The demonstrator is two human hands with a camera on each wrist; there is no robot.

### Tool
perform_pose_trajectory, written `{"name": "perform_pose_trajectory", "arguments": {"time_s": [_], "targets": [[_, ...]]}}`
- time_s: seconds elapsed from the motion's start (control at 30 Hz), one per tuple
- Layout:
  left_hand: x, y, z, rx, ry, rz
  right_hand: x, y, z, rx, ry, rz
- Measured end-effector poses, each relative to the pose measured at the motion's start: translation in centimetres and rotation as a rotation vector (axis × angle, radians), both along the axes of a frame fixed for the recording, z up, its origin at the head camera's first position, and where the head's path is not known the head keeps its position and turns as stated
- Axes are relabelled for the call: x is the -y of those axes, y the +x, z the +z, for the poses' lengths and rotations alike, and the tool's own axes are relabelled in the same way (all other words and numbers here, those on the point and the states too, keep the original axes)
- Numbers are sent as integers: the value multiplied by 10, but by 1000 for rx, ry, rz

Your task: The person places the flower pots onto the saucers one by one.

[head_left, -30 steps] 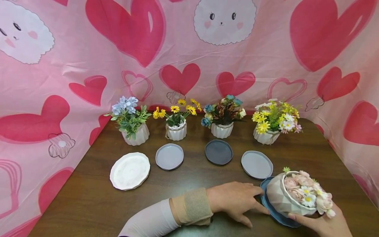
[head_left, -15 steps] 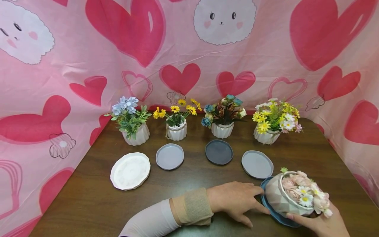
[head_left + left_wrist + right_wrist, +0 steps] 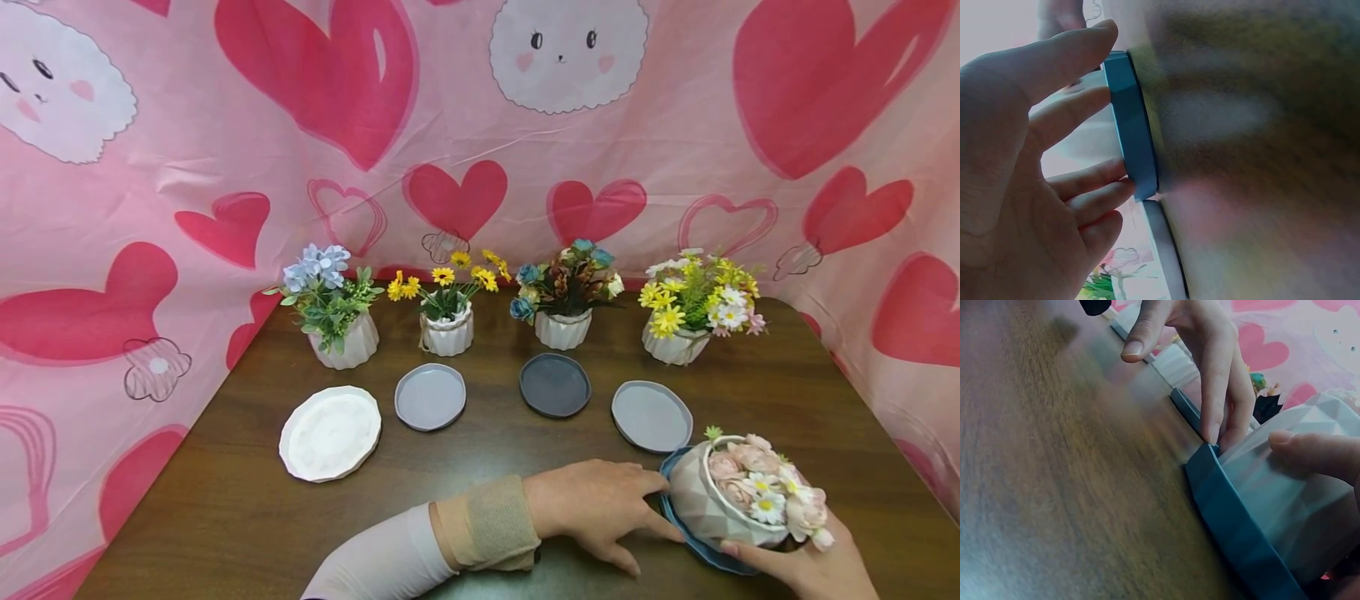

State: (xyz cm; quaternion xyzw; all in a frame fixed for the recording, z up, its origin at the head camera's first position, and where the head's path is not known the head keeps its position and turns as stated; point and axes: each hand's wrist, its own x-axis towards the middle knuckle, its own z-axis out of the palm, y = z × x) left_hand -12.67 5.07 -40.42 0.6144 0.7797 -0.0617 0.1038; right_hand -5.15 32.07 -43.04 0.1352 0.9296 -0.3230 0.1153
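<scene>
My right hand (image 3: pixel 813 562) grips a white faceted flowerpot (image 3: pixel 693 492) with pale pink roses and white daisies, its thumb on the near side. The pot is tilted toward me over a blue saucer (image 3: pixel 708 560). In the right wrist view, the thumb presses the pot wall (image 3: pixel 1310 506), and the saucer's rim (image 3: pixel 1235 525) lies along the pot's base. My left hand (image 3: pixel 600 508) has its fingers extended, with fingertips at the saucer's left edge. In the left wrist view, the fingers (image 3: pixel 1079 115) reach the blue saucer's side (image 3: pixel 1132 125). The pot's underside is hidden.
Behind lie a white saucer (image 3: pixel 330 433), a lilac-grey saucer (image 3: pixel 430 397), a dark grey saucer (image 3: pixel 555 385) and a light grey saucer (image 3: pixel 651 417), which is close to the blue one. Several potted flowers (image 3: pixel 446 333) line the back, before a pink heart-patterned cloth (image 3: pixel 450 125).
The flowerpot and my right hand have shifted slightly left over the blue saucer. My left hand and the saucer stay where they were.
</scene>
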Motion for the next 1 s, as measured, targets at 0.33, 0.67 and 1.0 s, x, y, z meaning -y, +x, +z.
{"name": "perform_pose_trajectory", "arguments": {"time_s": [0.33, 0.67, 1.0], "targets": [[0, 0, 0, 2, 2, 5, 0, -1, 2, 31, 0, 3], [1, 0, -2, 23, 1, 12, 0, -2, 0, 73, -6, -14], [1, 1, -2, 14, 5, 14, 0, -1, -2, 6, 20, 31]]}}
